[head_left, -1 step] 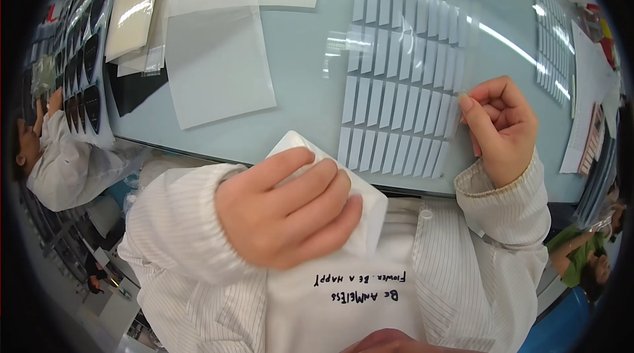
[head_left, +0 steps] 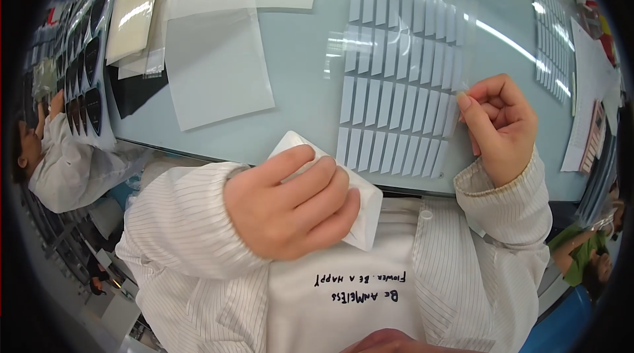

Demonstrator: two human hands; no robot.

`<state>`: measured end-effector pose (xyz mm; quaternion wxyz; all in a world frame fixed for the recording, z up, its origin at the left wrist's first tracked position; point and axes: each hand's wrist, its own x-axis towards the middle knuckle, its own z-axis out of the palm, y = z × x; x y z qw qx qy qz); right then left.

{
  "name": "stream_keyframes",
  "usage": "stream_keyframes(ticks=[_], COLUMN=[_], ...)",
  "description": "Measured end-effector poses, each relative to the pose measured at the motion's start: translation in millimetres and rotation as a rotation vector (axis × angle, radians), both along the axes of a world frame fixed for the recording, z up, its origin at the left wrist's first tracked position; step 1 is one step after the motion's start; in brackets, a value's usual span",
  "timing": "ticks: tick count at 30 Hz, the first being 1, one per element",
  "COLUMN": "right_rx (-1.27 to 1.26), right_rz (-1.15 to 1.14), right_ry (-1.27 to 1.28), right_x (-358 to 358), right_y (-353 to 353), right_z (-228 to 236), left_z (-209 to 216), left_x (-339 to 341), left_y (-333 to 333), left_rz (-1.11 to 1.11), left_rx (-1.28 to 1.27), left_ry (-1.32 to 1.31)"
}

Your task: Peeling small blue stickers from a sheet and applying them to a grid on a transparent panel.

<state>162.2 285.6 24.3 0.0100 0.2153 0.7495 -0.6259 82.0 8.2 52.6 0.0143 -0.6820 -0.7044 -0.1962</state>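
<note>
My left hand is curled around a white folded wipe or cloth, which sticks out past the fingers over the table's near edge. On the glass-like tabletop lies a clear sheet bearing rows of narrow pale blue strips. At that sheet's right edge my right hand pinches the clear film between thumb and forefinger. Its other fingers are bent in toward the palm.
Translucent white sheets and cream sheets lie at the left, over a black piece. A sheet of dark shapes hangs farther left near a co-worker. Another strip sheet and papers are at the right.
My left hand and the white wipe have shifted slightly, with the wipe's lower corner now a little higher and further left. My right hand keeps its pinch on the film's edge.
</note>
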Motion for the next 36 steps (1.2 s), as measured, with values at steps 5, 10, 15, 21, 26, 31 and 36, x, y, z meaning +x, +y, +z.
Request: stream_keyframes(ticks=[5,10,15,21,26,31,36], right_rx=[-0.007,0.015,0.084,0.108,0.154,0.141,0.126], right_rz=[0.01,0.03,0.056,0.077,0.049,0.056,0.044], right_ry=[0.002,-0.019,-0.035,0.015,0.013,0.053,0.061], right_x=[1.4,0.8,0.2,-2.3,-0.1,0.2,1.0], right_y=[-1.1,-0.1,-0.3,-3.0,0.2,-3.4,-3.9], right_z=[1.3,6.6,6.9,3.7,-2.9,-3.4,-5.0], left_z=[-4.8,13.1,0.6,-8.1,-1.5,5.4,-10.5], left_x=[-9.4,-52.4,-105.7,-123.9,-71.5,-13.9,-6.8], left_y=[13.4,51.8,87.5,89.3,60.4,25.0,46.7], left_rz=[0.008,0.091,0.145,0.106,-0.052,-0.091,-0.025], left_rx=[-0.001,-0.113,0.003,0.066,-0.054,-0.138,0.049], left_ry=[0.157,0.041,0.187,0.261,0.092,0.069,0.105])
